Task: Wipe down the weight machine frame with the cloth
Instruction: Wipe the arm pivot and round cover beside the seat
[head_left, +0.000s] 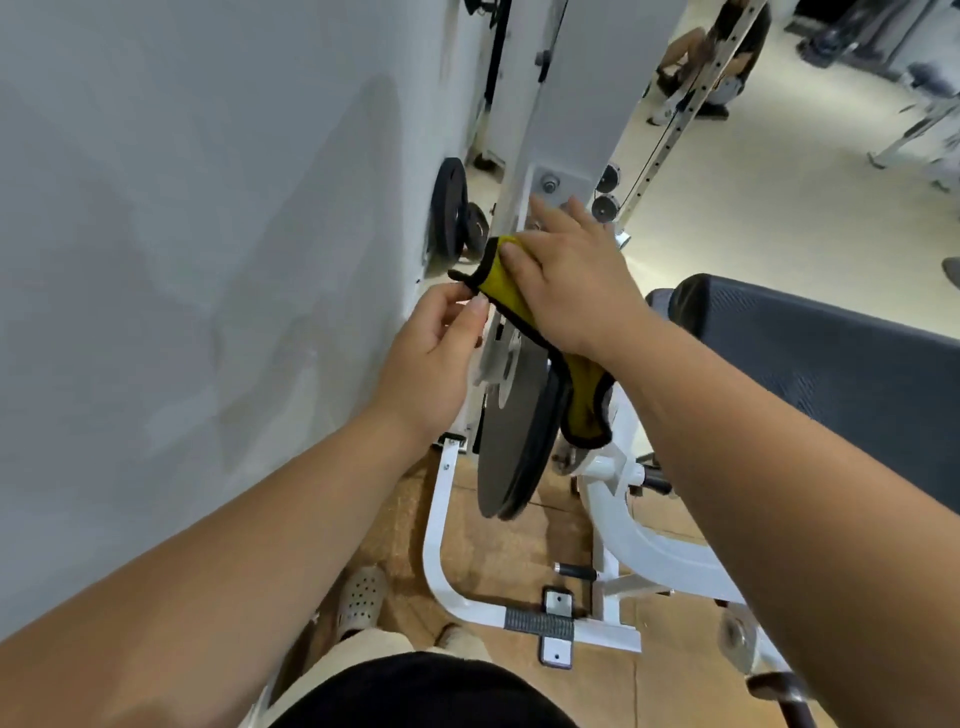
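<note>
A yellow cloth (497, 285) with a black edge lies against the white upright of the weight machine frame (550, 114). My right hand (571, 275) presses flat on the cloth with straight fingers, and the cloth's lower end hangs below my wrist. My left hand (434, 353) pinches the cloth's black corner between thumb and fingers, just left of the upright.
A large grey weight plate (511, 436) hangs on the frame below my hands. Smaller black plates (451, 213) sit by the grey wall on the left. A dark padded seat (810, 353) is at right. The white base tubes (441, 561) cross the brown floor near my feet.
</note>
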